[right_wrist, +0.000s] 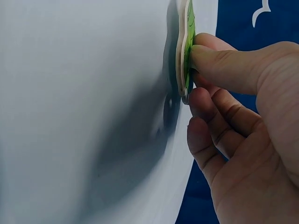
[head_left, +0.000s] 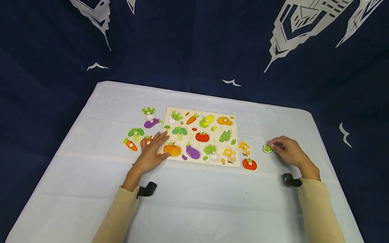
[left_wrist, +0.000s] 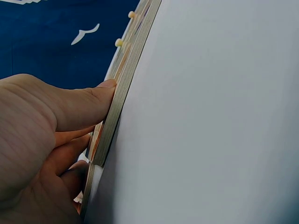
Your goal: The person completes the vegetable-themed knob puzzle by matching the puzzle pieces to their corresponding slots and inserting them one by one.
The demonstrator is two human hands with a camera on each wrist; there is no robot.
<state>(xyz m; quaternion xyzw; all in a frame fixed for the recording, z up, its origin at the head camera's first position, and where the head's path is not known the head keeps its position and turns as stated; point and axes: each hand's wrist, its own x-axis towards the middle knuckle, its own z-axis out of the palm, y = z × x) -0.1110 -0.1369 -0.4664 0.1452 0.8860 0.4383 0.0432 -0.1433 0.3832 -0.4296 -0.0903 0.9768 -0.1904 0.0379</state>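
A wooden vegetable puzzle board (head_left: 182,116) lies on the table with printed vegetable shapes on it. My left hand (head_left: 151,153) rests at its lower left corner, thumb (left_wrist: 100,100) against the board's edge and fingers spread across the left side. Partly under those fingers is a pumpkin piece (head_left: 144,141). Well to the right of the board, my right hand (head_left: 287,152) pinches a green vegetable puzzle piece (head_left: 267,148) between thumb and fingertips. In the right wrist view this green piece (right_wrist: 186,42) is seen edge-on, close over the white cloth, its knob hidden by the fingers.
Left of the board lie a radish piece (head_left: 149,113), an eggplant piece (head_left: 151,124), a broccoli piece (head_left: 136,133) and a carrot piece (head_left: 130,145). Right of it are a mushroom piece (head_left: 244,147) and a tomato piece (head_left: 249,164). A dark blue curtain (head_left: 182,44) hangs behind the white-covered table (head_left: 212,206).
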